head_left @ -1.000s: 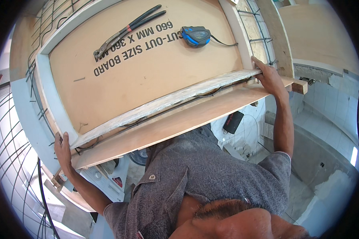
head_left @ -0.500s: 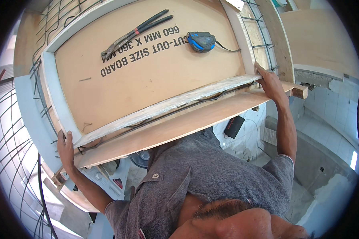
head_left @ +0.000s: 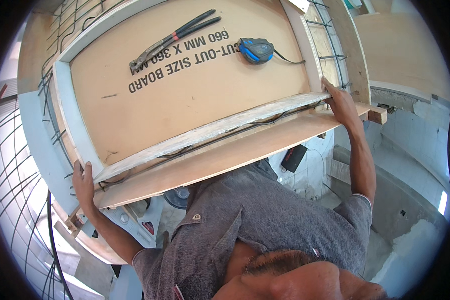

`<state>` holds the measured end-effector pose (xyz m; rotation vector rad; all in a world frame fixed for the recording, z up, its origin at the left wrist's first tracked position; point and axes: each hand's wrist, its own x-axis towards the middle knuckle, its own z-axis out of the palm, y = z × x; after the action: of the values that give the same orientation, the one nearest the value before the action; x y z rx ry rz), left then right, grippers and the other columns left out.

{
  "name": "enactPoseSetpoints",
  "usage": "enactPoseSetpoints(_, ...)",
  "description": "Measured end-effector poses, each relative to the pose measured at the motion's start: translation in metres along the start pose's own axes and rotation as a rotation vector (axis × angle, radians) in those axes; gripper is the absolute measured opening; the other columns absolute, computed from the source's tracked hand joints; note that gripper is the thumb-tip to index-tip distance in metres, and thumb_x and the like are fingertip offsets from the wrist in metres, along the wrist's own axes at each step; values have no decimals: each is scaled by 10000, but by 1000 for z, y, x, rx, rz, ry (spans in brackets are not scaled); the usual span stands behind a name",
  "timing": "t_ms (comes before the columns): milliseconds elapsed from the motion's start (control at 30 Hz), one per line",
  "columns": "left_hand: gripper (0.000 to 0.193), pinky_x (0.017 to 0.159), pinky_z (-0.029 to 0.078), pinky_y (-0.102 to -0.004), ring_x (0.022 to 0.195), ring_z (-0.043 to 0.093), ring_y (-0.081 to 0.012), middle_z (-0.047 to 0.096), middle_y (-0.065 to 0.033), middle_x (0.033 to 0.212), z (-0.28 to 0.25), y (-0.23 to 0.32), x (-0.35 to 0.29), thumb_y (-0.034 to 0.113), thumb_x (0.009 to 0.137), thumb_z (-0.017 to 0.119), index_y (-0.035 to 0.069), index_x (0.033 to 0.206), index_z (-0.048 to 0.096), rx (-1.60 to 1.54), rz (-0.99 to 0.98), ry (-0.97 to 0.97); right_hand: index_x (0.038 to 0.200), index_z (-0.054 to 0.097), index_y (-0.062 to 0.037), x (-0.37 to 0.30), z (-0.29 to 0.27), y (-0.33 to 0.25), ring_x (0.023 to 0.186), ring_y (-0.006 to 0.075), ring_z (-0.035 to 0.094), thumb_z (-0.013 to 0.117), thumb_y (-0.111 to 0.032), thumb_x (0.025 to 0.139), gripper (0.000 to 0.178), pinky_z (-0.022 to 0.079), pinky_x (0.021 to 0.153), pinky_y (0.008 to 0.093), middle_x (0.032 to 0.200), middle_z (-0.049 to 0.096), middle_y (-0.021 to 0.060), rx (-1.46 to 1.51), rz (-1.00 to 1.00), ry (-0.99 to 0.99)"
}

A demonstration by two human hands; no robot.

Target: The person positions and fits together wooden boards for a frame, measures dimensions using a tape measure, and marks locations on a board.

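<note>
"Gripping the wooden frame (head_left: 75, 105) with both hands?"

"Yes. The left hand (head_left: 84, 186) has its fingers closed on the near left corner, and the right hand (head_left: 343, 106) has its fingers closed on the near right one. Some right fingers are hidden, so I can't tell how firmly they hold."

"Where does the frame lie?"

"In front of the person's chest, bordering the tan board (head_left: 185, 110); I can't tell whether its rails stand on that or around it. A plywood strip (head_left: 235, 155) runs along the near side, between the frame and the grey shirt (head_left: 285, 215)."

"What's on the board?"

"Pincers (head_left: 174, 38) with black handles, toward the far side. Right of them, a black and blue tape measure (head_left: 256, 50), its strap reaching toward the right rail. A thin nail (head_left: 109, 96) lies nearer the left rail."

"And outside?"

"Dark steel bars (head_left: 330, 57) beside the right rail, and a black box (head_left: 293, 158) below the plywood."
</note>
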<state>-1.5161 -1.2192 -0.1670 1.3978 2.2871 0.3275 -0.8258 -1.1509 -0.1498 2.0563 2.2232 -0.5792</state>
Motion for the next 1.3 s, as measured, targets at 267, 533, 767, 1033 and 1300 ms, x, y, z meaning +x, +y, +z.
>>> enactPoseSetpoints(267,372,815,408,-341,819,478,-240,533,-158,872,-2,-4,2,239,898,547,-80,1083,502,2,-12,-41,1312,452,-41,-3,2,1,935,403,584,592,28,767,567,456,761,442,1028,602,245,14,2,22)
enactPoseSetpoints(533,333,748,410,-363,773,460,-251,537,-191,852,-2,-5,-1,259,889,548,-49,1005,502,39,56,-9,1357,428,-130,0,3,3,963,401,589,592,38,764,638,459,776,445,1048,604,246,-16,113,-53)
enactPoseSetpoints(767,349,706,425,-403,735,519,-349,552,-259,823,-4,5,-1,279,879,552,-45,1001,506,92,106,36,1348,437,-91,0,4,2,886,388,605,595,44,766,618,460,747,433,973,619,241,-8,71,-46)
enactPoseSetpoints(1033,335,647,422,-434,680,527,-404,545,-277,749,-5,-4,1,288,866,562,-36,908,487,105,113,-3,1349,440,-90,2,7,8,884,404,606,608,33,767,618,453,733,439,985,612,248,-16,89,-74)
enactPoseSetpoints(1300,355,646,418,-453,690,533,-437,546,-297,736,-7,-5,2,300,844,576,-41,881,484,111,66,-20,1377,405,-100,5,15,25,838,365,630,564,70,777,643,459,698,430,950,625,247,-109,126,-99)
